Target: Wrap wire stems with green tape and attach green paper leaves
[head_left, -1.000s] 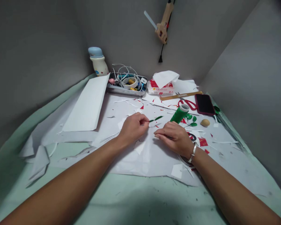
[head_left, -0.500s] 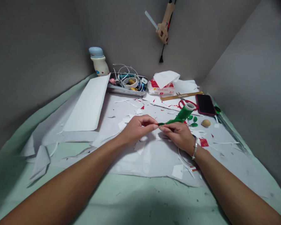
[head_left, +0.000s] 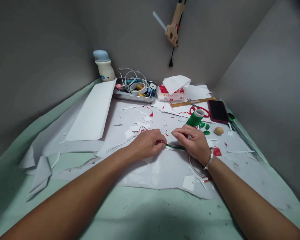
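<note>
My left hand (head_left: 151, 142) is closed in a pinch around one end of a thin green strand (head_left: 175, 147). The strand runs rightward, low over the paper, and passes out of sight beneath my right hand (head_left: 193, 141). The thumb and forefinger of that hand are pressed together, a little above and apart from the left fingertips. Whatever they hold is too small to make out. Just behind my right hand stands a tilted green spool (head_left: 195, 117) with a white core, its lower part hidden. Small green leaves (head_left: 205, 127) lie right of it.
Paper scraps (head_left: 141, 126) litter the white sheet. A metal tray (head_left: 137, 96) of cords stands at the back, beside a tissue pack (head_left: 171, 94). Red-handled scissors (head_left: 205, 112), a ruler (head_left: 192, 102), a phone (head_left: 218, 111) and a brown oval object (head_left: 218, 130) lie right.
My left hand has moved down, away from the right fingertips. The two hands were together at the green strand; now a gap separates them and the strand stretches lower between them.
</note>
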A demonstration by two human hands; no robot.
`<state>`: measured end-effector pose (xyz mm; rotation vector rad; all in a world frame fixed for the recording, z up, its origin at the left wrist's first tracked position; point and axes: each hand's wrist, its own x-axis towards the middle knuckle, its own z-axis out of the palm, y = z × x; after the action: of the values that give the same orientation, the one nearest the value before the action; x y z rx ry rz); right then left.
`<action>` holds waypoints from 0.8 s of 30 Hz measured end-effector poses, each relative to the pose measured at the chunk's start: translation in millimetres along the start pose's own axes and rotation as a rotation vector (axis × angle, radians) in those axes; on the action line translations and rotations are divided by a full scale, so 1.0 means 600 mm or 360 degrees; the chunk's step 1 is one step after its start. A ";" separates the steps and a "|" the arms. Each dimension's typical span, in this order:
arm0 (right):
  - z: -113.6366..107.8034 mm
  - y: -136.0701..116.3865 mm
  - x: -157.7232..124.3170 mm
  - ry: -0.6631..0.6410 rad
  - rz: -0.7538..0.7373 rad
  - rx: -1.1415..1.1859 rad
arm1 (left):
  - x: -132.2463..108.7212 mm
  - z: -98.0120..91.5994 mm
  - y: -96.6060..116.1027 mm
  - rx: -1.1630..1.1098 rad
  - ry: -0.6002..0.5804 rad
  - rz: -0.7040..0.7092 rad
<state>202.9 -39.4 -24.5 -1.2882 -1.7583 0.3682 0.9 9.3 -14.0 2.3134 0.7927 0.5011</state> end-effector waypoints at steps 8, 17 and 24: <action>0.011 0.011 -0.003 -0.0197 0.0000 -0.0047 | 0.005 -0.013 -0.001 -0.0839 0.0186 -0.0196; 0.014 -0.008 -0.011 -0.0302 -0.0483 -0.0376 | 0.006 0.001 -0.011 0.0069 0.0540 -0.0345; -0.001 0.012 0.002 0.0126 0.0072 0.0026 | 0.000 -0.001 0.004 -0.0128 0.0042 -0.0004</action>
<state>207.4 -35.4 -28.2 -1.3154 -1.6586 0.3517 1.4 8.5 -11.9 2.2357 0.7734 0.5536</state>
